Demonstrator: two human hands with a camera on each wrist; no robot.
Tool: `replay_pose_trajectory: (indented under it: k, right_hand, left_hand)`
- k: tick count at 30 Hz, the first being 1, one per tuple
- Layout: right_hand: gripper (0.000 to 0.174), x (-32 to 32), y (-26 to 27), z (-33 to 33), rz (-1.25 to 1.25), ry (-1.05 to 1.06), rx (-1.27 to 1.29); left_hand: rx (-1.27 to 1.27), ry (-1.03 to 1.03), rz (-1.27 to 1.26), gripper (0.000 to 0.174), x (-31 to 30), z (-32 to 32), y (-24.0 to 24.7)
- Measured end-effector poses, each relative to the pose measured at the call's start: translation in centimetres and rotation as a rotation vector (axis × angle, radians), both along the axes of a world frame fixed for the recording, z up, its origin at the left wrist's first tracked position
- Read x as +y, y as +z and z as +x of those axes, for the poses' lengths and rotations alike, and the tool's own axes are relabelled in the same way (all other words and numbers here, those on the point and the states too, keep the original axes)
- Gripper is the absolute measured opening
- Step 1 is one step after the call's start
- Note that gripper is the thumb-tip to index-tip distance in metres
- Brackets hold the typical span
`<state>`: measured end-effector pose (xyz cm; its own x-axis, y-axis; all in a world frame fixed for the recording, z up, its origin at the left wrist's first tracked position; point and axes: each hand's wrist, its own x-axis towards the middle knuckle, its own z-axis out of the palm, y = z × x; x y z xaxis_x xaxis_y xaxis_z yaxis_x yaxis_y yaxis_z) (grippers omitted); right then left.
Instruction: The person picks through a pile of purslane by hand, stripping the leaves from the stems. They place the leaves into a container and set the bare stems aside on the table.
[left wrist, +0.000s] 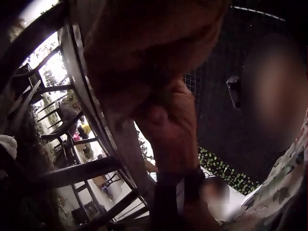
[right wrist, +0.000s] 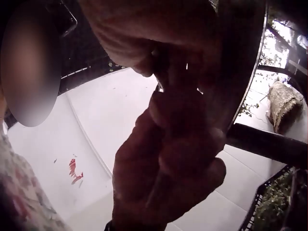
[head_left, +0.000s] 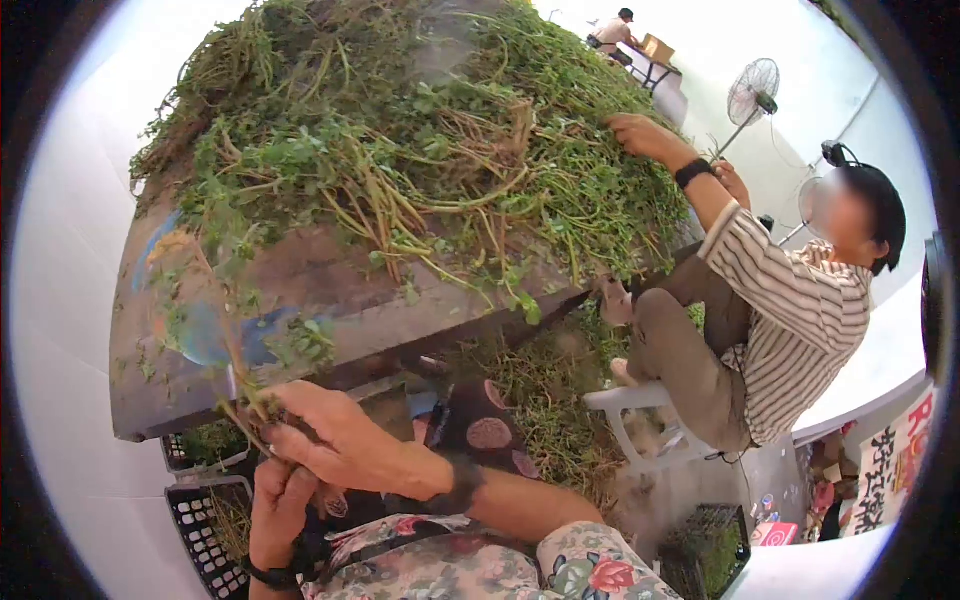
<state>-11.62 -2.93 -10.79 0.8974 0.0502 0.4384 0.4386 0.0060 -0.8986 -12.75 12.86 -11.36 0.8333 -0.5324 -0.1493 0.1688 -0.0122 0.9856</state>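
Observation:
In the head view my two hands meet just in front of the table edge, around a long leafy plant stem [head_left: 232,345]. My right hand [head_left: 340,440] grips the stem near its lower end, fingers bent over it. Just below, my left hand [head_left: 280,505] pinches the same end between thumb and fingers. The stem rises over the table, with green leaves [head_left: 302,342] hanging at its side. Both wrist views are dark; a hand [left wrist: 168,115] in the left wrist view and another hand [right wrist: 163,168] in the right show mostly as shadowed fingers, with the stem largely hidden.
A large heap of leafy stems [head_left: 400,150] covers the table [head_left: 330,290]. A black crate [head_left: 200,535] stands low at the left, another crate [head_left: 715,545] at the lower right. Another person [head_left: 790,320] sits on a white stool [head_left: 640,410], reaching into the heap.

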Motion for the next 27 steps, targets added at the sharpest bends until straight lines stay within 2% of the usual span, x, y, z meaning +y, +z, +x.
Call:
replay_pose_trajectory:
  k: [1, 3, 5, 8, 11, 14, 15, 18, 21, 24, 27]
  right_hand:
    - [0.027, -0.1, 0.0, 0.0, -0.039, -0.006, -0.011]
    - [0.027, 0.1, -0.6, 0.1, -0.078, -0.007, -0.030]
    - [0.028, 0.4, -1.6, -0.1, -0.080, -0.002, -0.052]
    - [0.028, -0.2, -1.9, 0.0, -0.118, -0.004, -0.074]
    - [0.026, -1.3, -1.2, 0.2, -0.132, -0.008, -0.036]
    - [0.023, -1.8, 0.1, -0.1, 0.014, 0.048, 0.223]
    - [0.019, -1.6, -0.1, 0.1, 0.015, 0.018, 0.178]
    - [0.020, -2.5, 0.7, -0.3, 0.243, 0.102, 0.443]
    - [0.021, -3.0, 0.0, -0.1, 0.239, 0.015, 0.323]
    - [0.020, -3.7, 0.0, 0.0, 0.314, -0.011, 0.366]
    - [0.015, -4.1, 0.5, 0.2, 0.542, -0.037, 0.516]
  left_hand:
    - [-0.074, 0.007, 0.088, 0.019, 1.0, 0.3, -1.3]
    - [-0.225, 0.155, 0.168, 0.018, 1.5, -0.3, -3.6]
    - [-0.018, 0.174, 0.138, 0.019, 2.2, 0.4, -3.5]
    - [-0.128, 0.076, 0.137, 0.014, 1.3, 0.7, -3.2]
    - [-0.178, -0.133, 0.134, 0.013, -0.4, 0.7, -0.4]
    - [-0.069, -0.118, 0.100, 0.022, -0.7, 0.2, -0.6]
    - [0.012, -0.136, 0.185, 0.025, -0.5, 0.5, -0.4]
    - [-0.155, -0.018, 0.160, 0.022, -0.2, 0.3, -1.8]
    - [-0.123, 0.022, 0.098, 0.023, 0.3, 0.5, -0.9]
    - [-0.061, 0.005, -0.003, 0.025, 1.8, 1.4, -0.8]
    - [-0.090, 0.077, 0.042, 0.023, 2.9, 1.6, -0.3]
